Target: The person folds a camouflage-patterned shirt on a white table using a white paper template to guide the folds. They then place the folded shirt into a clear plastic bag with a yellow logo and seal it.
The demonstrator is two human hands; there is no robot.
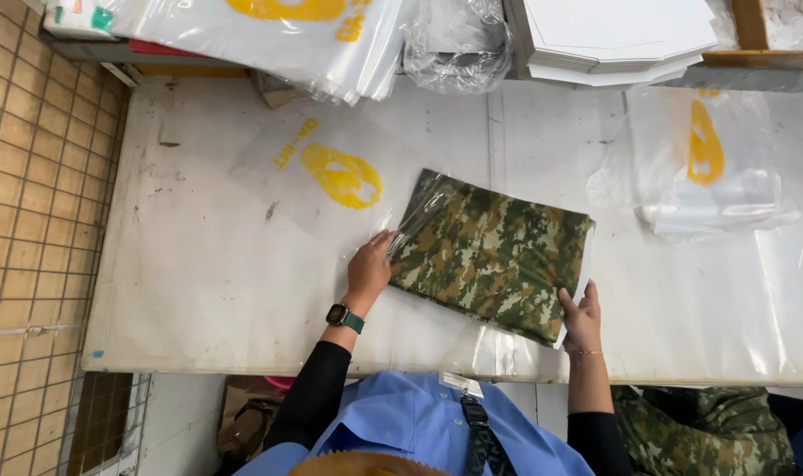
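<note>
A folded camouflage garment (494, 256) lies on the white table (198, 291), partly inside a clear plastic bag (331, 176) with a yellow print. My left hand (369, 269), with a watch on the wrist, rests at the garment's left edge, where the plastic wraps over the cloth. My right hand (582, 316) holds the garment's near right corner, fingers along its edge. A white card edge shows beside the cloth at the right.
More clear printed bags (710, 167) lie at the right. Stacked bags (269, 35), crumpled plastic (454, 44) and white card sheets (617, 35) line the far edge. Tiled floor (31, 220) is left. Camouflage cloth (710, 432) lies below the table's near edge.
</note>
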